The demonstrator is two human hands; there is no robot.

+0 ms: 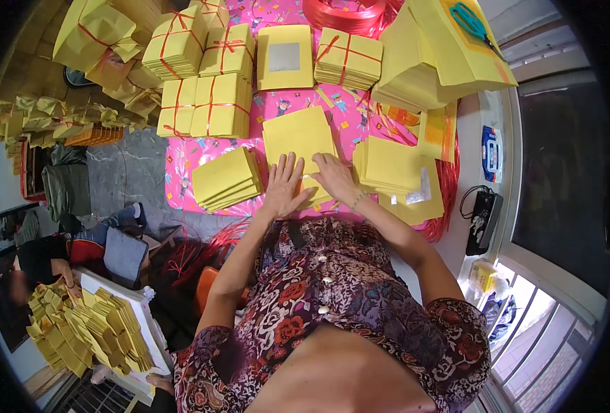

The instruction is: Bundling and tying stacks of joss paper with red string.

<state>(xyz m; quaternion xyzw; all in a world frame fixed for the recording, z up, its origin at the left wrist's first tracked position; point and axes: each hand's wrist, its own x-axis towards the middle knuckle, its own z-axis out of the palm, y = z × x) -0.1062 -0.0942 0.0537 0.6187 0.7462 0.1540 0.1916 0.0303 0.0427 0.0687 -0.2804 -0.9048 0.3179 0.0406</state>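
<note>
A stack of yellow paper [298,132] lies in front of me on the table, under both hands. My left hand [284,186] rests flat on its near part with the fingers spread. Close beside it, my right hand [337,180] has its fingers bent together at the paper's near edge, by a small white patch. What lies under its fingertips is partly hidden. Left of my hands is a low pile of folded yellow paper [226,180]. Another pile of yellow sheets [391,165] sits to the right, overlapping a sheet with a silvery patch [425,189].
Yellow bundles tied with red ribbon [221,103] stand at the far left of the pink patterned table cover [181,162]. Teal-handled scissors [469,20] lie on tall yellow stacks [415,62]. A red ribbon coil [343,19] is at the back. Another person handles yellow paper [105,330] at lower left.
</note>
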